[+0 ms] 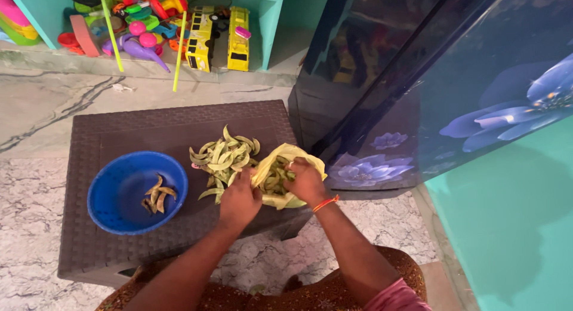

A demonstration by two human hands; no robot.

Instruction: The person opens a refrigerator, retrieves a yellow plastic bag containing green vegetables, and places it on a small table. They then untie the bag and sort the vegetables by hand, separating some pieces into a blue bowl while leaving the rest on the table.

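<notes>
A pile of flat green bean pods [225, 157] lies on a low dark brown plastic table [119, 129]. Right of the pile sits a yellow plastic bag [291, 154] with more pods inside. My left hand [239, 199] grips the bag's near-left edge, beside the pile. My right hand [305, 179] reaches into the bag's mouth, fingers among the pods; whether it holds any is hidden. A round blue bowl [119, 194] stands at the table's left with several brownish pods [157, 194] in it.
A dark blue refrigerator with flower prints [430, 78] stands close on the right of the table. At the back, a teal shelf holds colourful toys [143, 24] and a yellow toy bus [239, 30]. The floor [36, 185] is marbled stone.
</notes>
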